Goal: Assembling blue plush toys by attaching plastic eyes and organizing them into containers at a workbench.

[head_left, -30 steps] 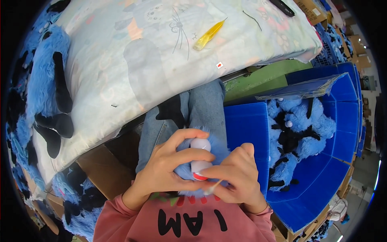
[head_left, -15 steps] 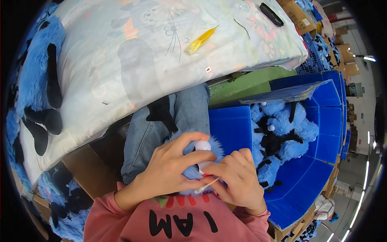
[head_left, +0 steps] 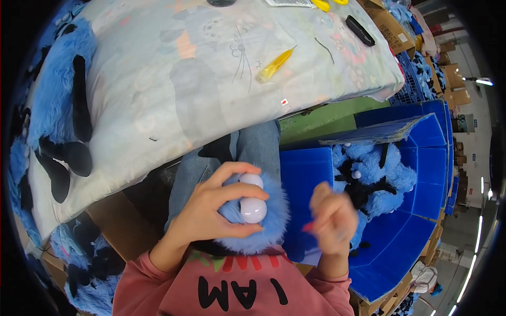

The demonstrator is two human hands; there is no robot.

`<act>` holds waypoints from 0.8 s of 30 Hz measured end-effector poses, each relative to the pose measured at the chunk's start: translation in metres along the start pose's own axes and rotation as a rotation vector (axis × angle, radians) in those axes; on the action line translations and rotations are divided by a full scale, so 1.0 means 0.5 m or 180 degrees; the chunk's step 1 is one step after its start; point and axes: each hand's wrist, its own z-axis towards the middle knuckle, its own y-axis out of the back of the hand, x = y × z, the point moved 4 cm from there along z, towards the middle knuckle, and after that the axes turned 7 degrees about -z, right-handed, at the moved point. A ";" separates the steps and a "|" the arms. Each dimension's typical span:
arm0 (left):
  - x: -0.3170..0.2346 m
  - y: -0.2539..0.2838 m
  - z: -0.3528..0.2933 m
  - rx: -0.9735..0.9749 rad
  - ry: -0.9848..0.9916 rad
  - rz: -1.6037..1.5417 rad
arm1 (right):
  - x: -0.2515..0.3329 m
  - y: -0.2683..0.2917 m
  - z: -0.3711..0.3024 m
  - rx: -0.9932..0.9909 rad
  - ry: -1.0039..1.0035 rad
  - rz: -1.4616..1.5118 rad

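Observation:
A blue furry plush toy [head_left: 275, 210] rests in my lap with its two round, white, glossy eyes [head_left: 254, 210] facing up. My left hand [head_left: 211, 206] grips it from the left, fingers and thumb curled round the eyes. One black limb [head_left: 217, 149] of the toy lies across my jeans. Off to the right of the toy, beside the blue bin, my right hand [head_left: 336, 220] is raised and blurred by motion. Its fingers are curled, and a small red thing [head_left: 308, 227] sticks out from them; its kind is too smeared to name.
A blue bin [head_left: 305, 176] at my right holds several blue and black plush toys. On the pale cloth-covered table [head_left: 132, 79] lie a yellow pointed tube [head_left: 276, 65], a black oblong object [head_left: 360, 30] and a thin dark strand [head_left: 325, 49]. Another blue plush [head_left: 59, 95] lies at the left.
My right hand has moved right, away from the plush toy, and the cotton swab seen at it before no longer shows. Both white eyes are now uncovered; my left hand keeps its hold.

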 end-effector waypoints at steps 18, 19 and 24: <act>0.005 0.032 -0.025 0.0099 -0.0161 -0.0813 | -0.153 0.025 0.203 -0.1219 -0.0738 -0.1803; 0.008 0.032 -0.026 0.0161 -0.0213 -0.0804 | -0.146 0.022 0.189 -0.1398 -0.0625 -0.1554; 0.023 0.037 -0.040 0.0233 -0.0291 -0.0749 | -0.049 -0.063 0.056 -0.0959 -0.0597 -0.0098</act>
